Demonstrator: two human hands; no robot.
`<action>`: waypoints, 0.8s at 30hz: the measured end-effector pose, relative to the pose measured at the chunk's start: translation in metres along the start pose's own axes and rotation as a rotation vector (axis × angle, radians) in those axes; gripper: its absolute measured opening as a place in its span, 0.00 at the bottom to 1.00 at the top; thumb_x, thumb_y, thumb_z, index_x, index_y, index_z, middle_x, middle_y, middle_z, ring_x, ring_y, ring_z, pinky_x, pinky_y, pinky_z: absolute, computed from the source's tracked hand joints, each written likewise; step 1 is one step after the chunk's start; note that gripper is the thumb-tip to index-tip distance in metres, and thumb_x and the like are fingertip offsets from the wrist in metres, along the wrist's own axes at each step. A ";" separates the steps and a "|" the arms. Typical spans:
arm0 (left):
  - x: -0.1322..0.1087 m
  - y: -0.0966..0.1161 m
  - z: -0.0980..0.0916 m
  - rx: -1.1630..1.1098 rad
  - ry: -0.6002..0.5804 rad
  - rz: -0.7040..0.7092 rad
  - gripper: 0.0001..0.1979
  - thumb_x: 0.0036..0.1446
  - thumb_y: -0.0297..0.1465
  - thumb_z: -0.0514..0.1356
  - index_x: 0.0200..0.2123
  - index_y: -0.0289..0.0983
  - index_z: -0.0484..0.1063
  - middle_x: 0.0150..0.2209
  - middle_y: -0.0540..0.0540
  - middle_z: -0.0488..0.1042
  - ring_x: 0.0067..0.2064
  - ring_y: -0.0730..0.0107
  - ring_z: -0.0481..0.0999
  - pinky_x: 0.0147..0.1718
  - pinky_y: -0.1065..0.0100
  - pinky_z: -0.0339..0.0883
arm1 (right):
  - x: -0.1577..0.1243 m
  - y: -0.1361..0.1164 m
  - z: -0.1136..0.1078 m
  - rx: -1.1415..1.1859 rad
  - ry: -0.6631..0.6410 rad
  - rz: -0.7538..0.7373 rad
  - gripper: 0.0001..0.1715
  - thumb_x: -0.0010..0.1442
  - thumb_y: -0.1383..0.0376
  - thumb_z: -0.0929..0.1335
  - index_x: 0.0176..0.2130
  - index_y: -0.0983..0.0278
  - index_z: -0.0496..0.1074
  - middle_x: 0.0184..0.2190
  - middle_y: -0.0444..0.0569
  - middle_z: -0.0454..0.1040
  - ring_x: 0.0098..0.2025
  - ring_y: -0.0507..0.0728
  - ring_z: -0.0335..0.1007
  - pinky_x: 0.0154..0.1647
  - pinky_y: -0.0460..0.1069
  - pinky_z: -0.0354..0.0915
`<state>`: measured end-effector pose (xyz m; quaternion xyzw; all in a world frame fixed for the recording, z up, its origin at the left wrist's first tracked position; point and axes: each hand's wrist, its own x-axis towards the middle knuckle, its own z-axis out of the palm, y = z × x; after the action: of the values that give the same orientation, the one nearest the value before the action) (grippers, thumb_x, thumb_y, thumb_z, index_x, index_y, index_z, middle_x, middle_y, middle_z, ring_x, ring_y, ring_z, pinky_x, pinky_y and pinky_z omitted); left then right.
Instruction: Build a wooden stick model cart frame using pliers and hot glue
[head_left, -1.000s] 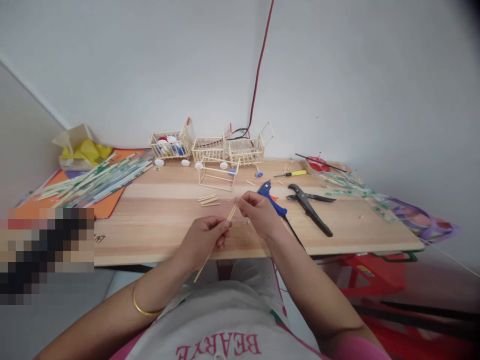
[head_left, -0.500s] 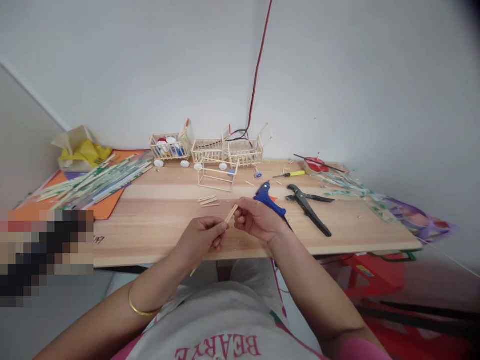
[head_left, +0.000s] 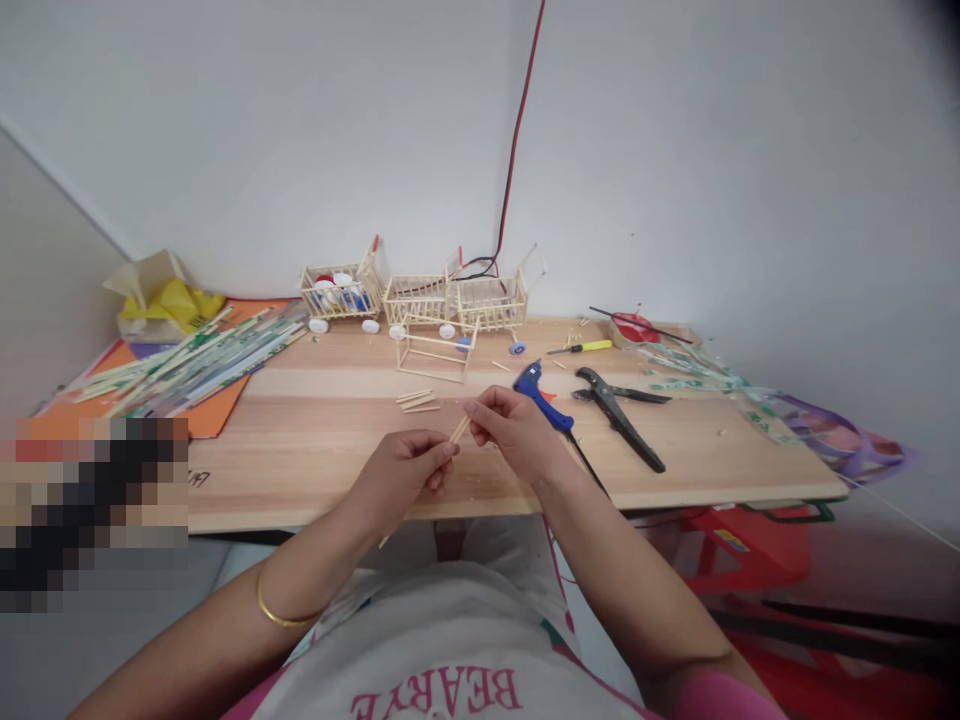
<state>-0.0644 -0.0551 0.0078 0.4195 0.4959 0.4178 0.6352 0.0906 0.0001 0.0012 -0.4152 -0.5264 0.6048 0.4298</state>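
Short wooden sticks [head_left: 460,430] slant between my two hands above the front of the table. My left hand [head_left: 414,468] pinches their lower end between thumb and finger. At the upper end, the thumb and forefinger of my right hand [head_left: 504,425] close on them. More short wooden sticks [head_left: 417,402] lie on the table just beyond my hands. Behind those stands a bare stick frame [head_left: 435,365], in front of small stick-built carts [head_left: 491,305]. A blue glue gun [head_left: 544,400] rests close to my right hand.
Black cutters [head_left: 619,420] and a yellow-handled screwdriver [head_left: 581,348] lie to the right. Packaged long sticks [head_left: 202,360] cover an orange sheet [head_left: 225,412] at the left. One cart with white wheels [head_left: 339,292] holds small bottles. A red stool [head_left: 750,550] stands below the table's right side.
My right hand's fingers have shifted slightly left and up along the sticks' upper end. My left hand keeps its pinch nearly in place.
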 end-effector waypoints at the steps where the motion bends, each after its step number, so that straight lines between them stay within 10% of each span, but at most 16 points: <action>1: -0.001 0.000 0.000 -0.003 -0.007 0.001 0.11 0.47 0.36 0.63 0.22 0.34 0.71 0.18 0.52 0.64 0.20 0.80 0.60 0.20 0.75 0.56 | 0.001 0.001 0.000 0.011 0.004 0.011 0.17 0.49 0.56 0.72 0.24 0.65 0.66 0.17 0.39 0.68 0.19 0.46 0.60 0.22 0.44 0.57; 24: 0.006 -0.009 0.002 0.148 0.169 0.005 0.08 0.47 0.32 0.58 0.24 0.33 0.72 0.16 0.55 0.64 0.15 0.82 0.58 0.15 0.76 0.49 | 0.003 0.005 0.000 -0.012 0.064 0.050 0.18 0.48 0.53 0.72 0.25 0.65 0.67 0.20 0.42 0.71 0.19 0.47 0.63 0.23 0.44 0.59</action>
<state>-0.0605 -0.0522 -0.0020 0.4299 0.5760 0.4154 0.5575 0.0897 0.0026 -0.0037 -0.4498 -0.5055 0.5986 0.4288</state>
